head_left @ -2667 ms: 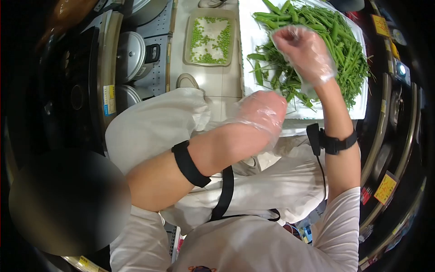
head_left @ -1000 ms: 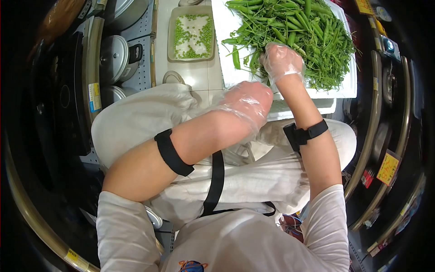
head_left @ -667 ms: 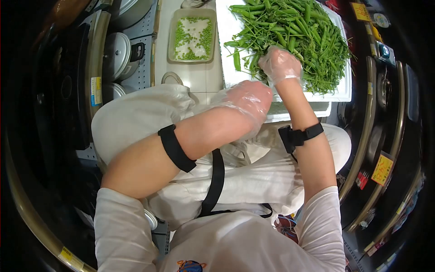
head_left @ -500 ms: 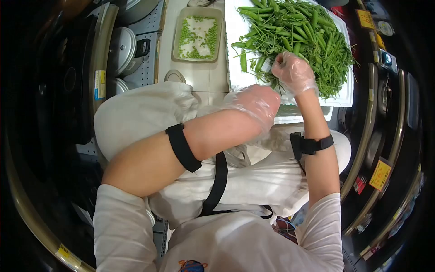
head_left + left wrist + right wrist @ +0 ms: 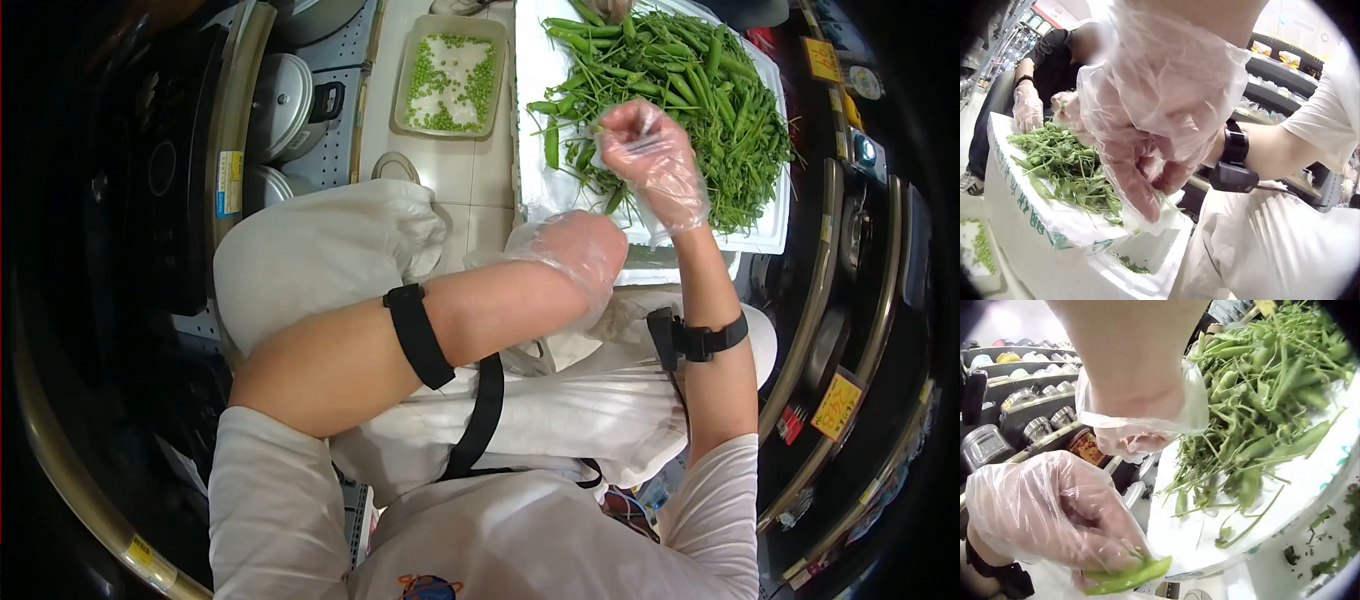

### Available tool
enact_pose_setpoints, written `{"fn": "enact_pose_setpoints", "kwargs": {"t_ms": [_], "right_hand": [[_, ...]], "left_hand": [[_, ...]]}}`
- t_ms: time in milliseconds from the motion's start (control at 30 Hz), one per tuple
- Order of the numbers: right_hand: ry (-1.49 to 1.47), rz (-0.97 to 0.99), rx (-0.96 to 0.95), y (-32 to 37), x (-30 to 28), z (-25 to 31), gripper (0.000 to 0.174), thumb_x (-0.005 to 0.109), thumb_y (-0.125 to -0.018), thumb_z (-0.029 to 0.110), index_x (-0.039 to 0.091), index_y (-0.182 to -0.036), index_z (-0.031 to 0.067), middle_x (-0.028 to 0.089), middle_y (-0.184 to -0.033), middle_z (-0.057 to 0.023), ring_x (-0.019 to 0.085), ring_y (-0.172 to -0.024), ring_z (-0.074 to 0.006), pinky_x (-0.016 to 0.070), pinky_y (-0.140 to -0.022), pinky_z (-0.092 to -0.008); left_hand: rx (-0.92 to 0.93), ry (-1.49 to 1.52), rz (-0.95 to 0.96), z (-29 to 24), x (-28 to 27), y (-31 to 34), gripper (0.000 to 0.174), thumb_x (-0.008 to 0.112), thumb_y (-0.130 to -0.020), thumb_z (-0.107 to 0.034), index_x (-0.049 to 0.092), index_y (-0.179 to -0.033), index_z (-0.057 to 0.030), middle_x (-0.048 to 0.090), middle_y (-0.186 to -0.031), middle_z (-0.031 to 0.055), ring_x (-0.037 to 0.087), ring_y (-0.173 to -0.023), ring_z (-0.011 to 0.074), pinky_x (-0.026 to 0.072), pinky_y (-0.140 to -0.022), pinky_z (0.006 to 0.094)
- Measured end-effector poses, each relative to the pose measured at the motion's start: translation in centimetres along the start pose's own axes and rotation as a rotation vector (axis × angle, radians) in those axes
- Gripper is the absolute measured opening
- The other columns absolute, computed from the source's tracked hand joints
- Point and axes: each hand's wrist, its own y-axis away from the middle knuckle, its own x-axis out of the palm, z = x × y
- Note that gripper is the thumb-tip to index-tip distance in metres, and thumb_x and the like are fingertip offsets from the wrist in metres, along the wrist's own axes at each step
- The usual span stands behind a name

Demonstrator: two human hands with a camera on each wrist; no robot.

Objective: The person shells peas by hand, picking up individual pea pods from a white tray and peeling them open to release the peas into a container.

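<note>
My left hand (image 5: 575, 250), in a clear plastic glove, is low before the white foam box (image 5: 540, 190); from above its fingers are hidden. The right wrist view shows this hand pinching a green pea pod (image 5: 1132, 575). My right hand (image 5: 660, 170), gloved too, is over the near side of a heap of pea pods and stems (image 5: 690, 80). Its fingers are curled, palm side turned up, with a small green piece (image 5: 598, 129) at the fingertips; I cannot tell what kind it is. The right wrist view hides those fingertips behind the hand.
A shallow tub (image 5: 408, 110) with shelled peas is on the tiled floor at left. Another person (image 5: 1047, 53) in dark clothes has a gloved hand (image 5: 1027, 107) at the heap. Lidded pots (image 5: 283, 105) stand on the left shelf; more shelves run along the right.
My right hand reached down into the near side of the heap, then came back out and turned its palm side up. My left hand has stayed in nearly the same place.
</note>
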Motion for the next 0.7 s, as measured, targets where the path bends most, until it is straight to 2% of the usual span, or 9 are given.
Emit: {"fn": "enact_pose_setpoints", "kwargs": {"t_ms": [67,167,233,367,400,467,533,600,700], "right_hand": [[-0.077,0.037,-0.024,-1.6,1.1,-0.2,0.014,0.071,-0.079,0.006,0.063,-0.089,0.0031,0.065,-0.086,0.0,0.059,-0.078,-0.0079,0.0502,-0.073,-0.0241],[0.059,0.101,-0.066,-4.6,3.3,0.9,0.018,0.071,-0.08,0.01,0.065,-0.095,0.0025,0.067,-0.087,-0.0036,0.062,-0.078,-0.0111,0.0514,-0.075,-0.026],[0.338,0.13,-0.128,-7.3,4.3,1.0,0.024,0.069,-0.086,0.01,0.063,-0.107,0.0007,0.066,-0.094,-0.0047,0.061,-0.083,-0.0106,0.0509,-0.077,-0.0239],[0.29,0.027,-0.182,-9.9,4.4,0.2,0.031,0.069,-0.088,0.012,0.064,-0.117,0.0005,0.066,-0.099,-0.0054,0.062,-0.088,-0.0132,0.0519,-0.079,-0.0255],[0.265,0.032,-0.102,-9.3,3.9,1.3,0.028,0.069,-0.089,0.011,0.064,-0.115,0.0005,0.067,-0.101,-0.0054,0.062,-0.088,-0.0126,0.0519,-0.079,-0.0255],[0.195,0.029,-0.105,-8.0,2.7,1.5,0.028,0.071,-0.086,0.018,0.068,-0.108,0.0028,0.07,-0.091,-0.0051,0.064,-0.081,-0.0114,0.0523,-0.074,-0.0266],[0.196,0.063,-0.072,-5.9,0.9,3.1,0.025,0.07,-0.087,0.017,0.068,-0.107,0.0021,0.068,-0.09,-0.0032,0.062,-0.08,-0.0097,0.0513,-0.073,-0.0253],[0.202,0.079,-0.038,-3.6,-1.1,3.7,0.023,0.07,-0.088,0.015,0.067,-0.106,0.0015,0.067,-0.088,-0.0013,0.06,-0.079,-0.008,0.0503,-0.072,-0.024],[0.103,0.202,0.088,-0.2,-4.6,3.2,0.023,0.07,-0.088,0.015,0.066,-0.106,0.0011,0.063,-0.085,0.0017,0.056,-0.078,-0.0055,0.0476,-0.072,-0.0229]], "left_hand": [[0.029,-0.019,0.004,0.1,0.3,-0.2,0.017,0.066,-0.077,-0.005,0.073,-0.093,-0.0038,0.071,-0.097,0.0166,0.069,-0.094,0.0323,0.0565,-0.08,0.0397],[0.025,-0.024,0.025,-0.3,1.1,-0.3,0.02,0.069,-0.074,-0.005,0.074,-0.093,-0.0046,0.071,-0.099,0.0158,0.069,-0.096,0.0317,0.0567,-0.082,0.0391],[-0.011,-0.014,0.037,-0.3,1.1,-0.3,0.023,0.071,-0.072,-0.005,0.074,-0.094,-0.0053,0.071,-0.102,0.015,0.069,-0.099,0.0314,0.0568,-0.084,0.0387],[0.004,-0.04,0.037,0.3,0.3,-0.1,0.023,0.072,-0.071,-0.005,0.074,-0.094,-0.0055,0.072,-0.101,0.0152,0.069,-0.099,0.0306,0.0568,-0.084,0.0381],[0.0,-0.025,0.02,0.5,0.2,0.0,0.023,0.072,-0.071,-0.005,0.074,-0.094,-0.0054,0.072,-0.101,0.0151,0.069,-0.099,0.0305,0.0568,-0.084,0.038],[-0.018,0.003,-0.011,0.7,0.3,0.0,0.023,0.073,-0.071,-0.005,0.074,-0.094,-0.0053,0.072,-0.1,0.0149,0.069,-0.099,0.0305,0.0568,-0.084,0.0378],[-0.028,0.025,-0.038,0.8,0.3,-0.1,0.023,0.073,-0.071,-0.005,0.074,-0.094,-0.0052,0.072,-0.1,0.0148,0.069,-0.099,0.0305,0.0568,-0.084,0.0376],[0.087,-0.02,-0.134,1.1,-0.2,-0.1,0.013,0.062,-0.079,-0.007,0.071,-0.085,-0.0009,0.07,-0.089,0.0187,0.068,-0.089,0.0359,0.0555,-0.079,0.0415],[0.082,-0.004,-0.237,0.7,-0.4,-0.4,0.015,0.059,-0.081,-0.011,0.069,-0.083,0.0,0.068,-0.087,0.0203,0.067,-0.087,0.0376,0.0544,-0.076,0.0429]]}}
